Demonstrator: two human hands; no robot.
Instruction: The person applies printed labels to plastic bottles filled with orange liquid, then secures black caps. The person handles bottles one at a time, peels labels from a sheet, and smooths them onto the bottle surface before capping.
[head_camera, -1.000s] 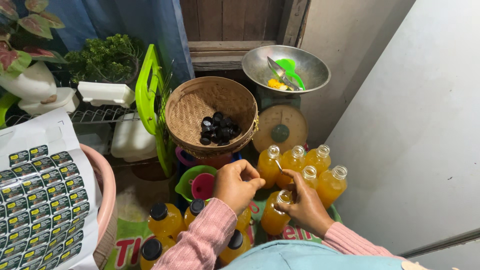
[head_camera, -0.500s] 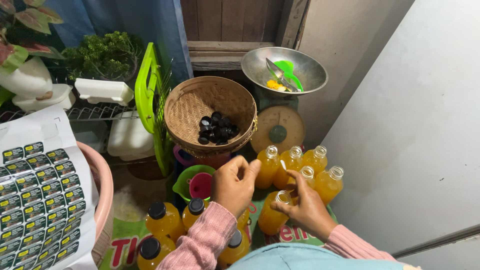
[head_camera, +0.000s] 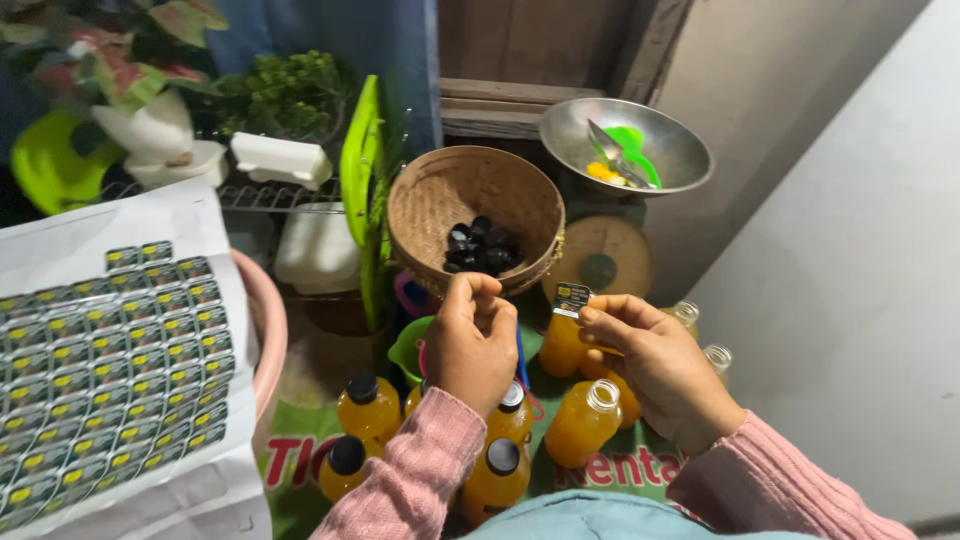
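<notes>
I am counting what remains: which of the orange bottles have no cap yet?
The bottles on the right, below the right hand, such as the uncapped bottle with a clear open neck. The bottles near the left hand wear a black cap.

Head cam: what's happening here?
A person in a pink sweater sits over small bottles of orange liquid, some capped in black, some uncapped. The right hand pinches a small sticker label at its fingertips; the left hand is raised beside it, fingers curled, and what it holds cannot be seen. A woven basket of black caps sits behind, and a sheet of matching labels lies at the left.
</notes>
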